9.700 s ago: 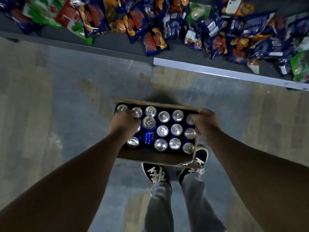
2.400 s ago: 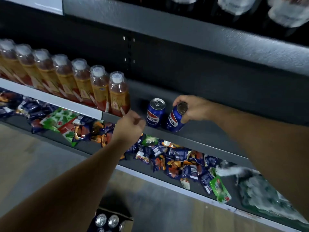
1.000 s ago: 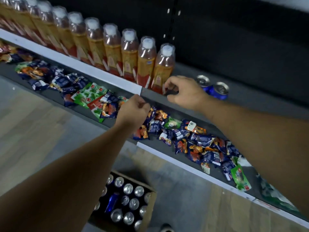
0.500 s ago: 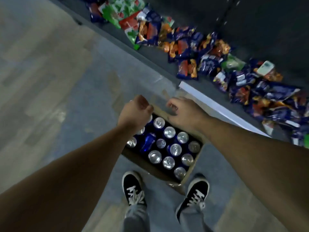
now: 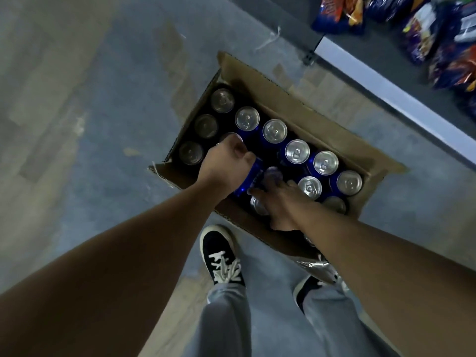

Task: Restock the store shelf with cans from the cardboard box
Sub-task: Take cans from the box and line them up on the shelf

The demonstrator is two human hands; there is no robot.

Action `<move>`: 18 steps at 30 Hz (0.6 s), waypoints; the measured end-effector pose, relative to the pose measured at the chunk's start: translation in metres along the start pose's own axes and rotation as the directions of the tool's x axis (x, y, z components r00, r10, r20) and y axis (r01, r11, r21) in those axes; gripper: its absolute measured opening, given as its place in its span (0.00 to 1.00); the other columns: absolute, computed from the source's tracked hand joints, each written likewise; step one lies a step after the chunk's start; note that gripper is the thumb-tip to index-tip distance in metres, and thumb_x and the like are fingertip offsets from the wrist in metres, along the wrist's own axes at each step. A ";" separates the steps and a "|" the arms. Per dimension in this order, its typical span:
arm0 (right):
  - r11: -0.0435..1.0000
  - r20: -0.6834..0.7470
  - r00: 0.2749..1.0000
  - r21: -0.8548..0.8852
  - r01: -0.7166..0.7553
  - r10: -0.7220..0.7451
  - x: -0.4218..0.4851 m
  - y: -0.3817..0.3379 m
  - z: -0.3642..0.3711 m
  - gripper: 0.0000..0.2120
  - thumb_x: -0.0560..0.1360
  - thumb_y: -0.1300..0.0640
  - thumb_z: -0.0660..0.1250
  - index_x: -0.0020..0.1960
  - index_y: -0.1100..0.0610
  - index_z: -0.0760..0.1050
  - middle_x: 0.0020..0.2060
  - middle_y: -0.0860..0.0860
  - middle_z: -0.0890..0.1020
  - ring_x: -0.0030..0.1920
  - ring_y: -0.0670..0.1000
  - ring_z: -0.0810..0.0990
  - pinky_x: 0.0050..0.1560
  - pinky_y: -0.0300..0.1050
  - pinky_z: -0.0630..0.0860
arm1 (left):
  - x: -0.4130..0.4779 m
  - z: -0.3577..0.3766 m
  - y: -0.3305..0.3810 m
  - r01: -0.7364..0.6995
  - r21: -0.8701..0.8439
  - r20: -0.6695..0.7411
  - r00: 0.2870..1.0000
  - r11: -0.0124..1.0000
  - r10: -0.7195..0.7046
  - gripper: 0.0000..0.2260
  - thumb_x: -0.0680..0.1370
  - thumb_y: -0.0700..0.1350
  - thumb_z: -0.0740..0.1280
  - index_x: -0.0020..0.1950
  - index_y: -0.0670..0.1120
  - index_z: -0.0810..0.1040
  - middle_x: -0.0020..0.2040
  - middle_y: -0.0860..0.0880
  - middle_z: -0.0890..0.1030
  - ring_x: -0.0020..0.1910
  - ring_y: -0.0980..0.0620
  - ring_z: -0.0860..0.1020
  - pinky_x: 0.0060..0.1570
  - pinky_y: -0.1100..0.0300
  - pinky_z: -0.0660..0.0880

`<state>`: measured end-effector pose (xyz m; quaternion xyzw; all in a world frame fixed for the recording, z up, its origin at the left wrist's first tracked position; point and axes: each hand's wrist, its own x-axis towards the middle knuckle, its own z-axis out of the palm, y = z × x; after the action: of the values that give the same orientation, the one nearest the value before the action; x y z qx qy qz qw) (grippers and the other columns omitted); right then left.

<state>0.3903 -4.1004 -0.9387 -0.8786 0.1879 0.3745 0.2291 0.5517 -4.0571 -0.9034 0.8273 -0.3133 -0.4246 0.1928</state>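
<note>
In the cardboard box (image 5: 283, 99) on the floor (image 5: 103, 124), the left hand (image 5: 224, 163) grips a tilted blue can (image 5: 251, 176), while the right hand (image 5: 280, 204) covers other cans (image 5: 296, 152), its fingers too blurred to tell its grip.

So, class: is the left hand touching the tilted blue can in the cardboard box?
Touching. In the head view the left hand curls round the tilted blue can, with no gap.
</note>
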 end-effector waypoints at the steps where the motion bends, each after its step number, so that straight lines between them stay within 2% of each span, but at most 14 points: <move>1: 1.000 -0.006 1.000 -0.017 0.002 -0.002 0.003 -0.001 0.002 0.40 0.72 0.53 0.70 0.78 0.46 0.55 0.73 0.56 0.62 0.71 0.63 0.65 0.65 0.55 0.63 | 0.001 0.001 -0.001 -0.002 -0.006 0.004 1.000 1.000 0.002 0.07 0.78 0.49 0.66 0.50 0.46 0.76 0.42 0.49 0.81 0.43 0.47 0.79 0.48 0.49 0.78; 4: 1.000 -0.057 0.998 -0.021 0.014 -0.015 0.007 0.000 0.003 0.36 0.72 0.53 0.69 0.77 0.47 0.59 0.69 0.56 0.67 0.69 0.62 0.67 0.64 0.55 0.64 | 0.004 -0.002 -0.002 0.002 -0.003 0.005 1.000 1.000 -0.002 0.07 0.77 0.50 0.66 0.49 0.48 0.76 0.41 0.50 0.80 0.43 0.48 0.79 0.48 0.48 0.79; 8: 1.000 -0.120 0.993 0.028 0.002 0.002 0.001 0.005 -0.012 0.36 0.67 0.49 0.72 0.72 0.51 0.64 0.63 0.54 0.73 0.67 0.58 0.67 0.60 0.52 0.64 | 0.006 -0.016 0.007 0.026 -0.007 -0.030 0.999 1.000 -0.026 0.07 0.77 0.50 0.66 0.51 0.49 0.76 0.42 0.52 0.79 0.43 0.52 0.78 0.43 0.54 0.74; 10: 0.991 -0.120 0.993 0.133 -0.005 0.021 -0.011 0.009 -0.030 0.35 0.64 0.49 0.75 0.67 0.53 0.66 0.58 0.53 0.74 0.61 0.57 0.71 0.55 0.49 0.67 | 0.002 -0.026 0.020 0.027 -0.003 -0.040 0.999 1.000 -0.027 0.06 0.77 0.48 0.66 0.51 0.47 0.76 0.43 0.51 0.79 0.42 0.52 0.77 0.42 0.55 0.72; 13: 0.959 -0.153 0.987 0.282 0.000 0.045 -0.033 0.017 -0.067 0.33 0.62 0.51 0.77 0.63 0.55 0.67 0.51 0.52 0.75 0.53 0.56 0.76 0.43 0.45 0.68 | -0.006 -0.043 0.052 0.001 -0.009 -0.056 0.998 1.000 -0.002 0.07 0.77 0.48 0.65 0.51 0.46 0.75 0.45 0.48 0.81 0.47 0.45 0.78 0.48 0.51 0.76; 16: 0.895 -0.187 0.971 0.444 -0.051 0.149 -0.061 0.024 -0.115 0.36 0.62 0.52 0.79 0.64 0.54 0.66 0.49 0.47 0.74 0.50 0.52 0.76 0.43 0.44 0.71 | -0.012 -0.066 0.092 -0.066 0.002 -0.094 0.993 0.998 0.066 0.09 0.77 0.48 0.65 0.53 0.45 0.78 0.48 0.47 0.82 0.51 0.42 0.79 0.50 0.52 0.76; 18: 0.812 -0.205 0.948 0.578 -0.082 0.242 -0.081 0.029 -0.149 0.34 0.63 0.56 0.79 0.63 0.53 0.65 0.49 0.49 0.75 0.48 0.52 0.77 0.41 0.44 0.70 | -0.014 -0.083 0.123 -0.097 0.013 -0.124 0.987 0.995 0.098 0.10 0.76 0.49 0.66 0.53 0.46 0.79 0.49 0.47 0.82 0.53 0.43 0.80 0.48 0.54 0.74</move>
<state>0.4087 -4.1920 -0.7949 -0.7949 0.3941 0.1980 0.4167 0.5701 -4.1322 -0.7765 0.8366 -0.3422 -0.3609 0.2297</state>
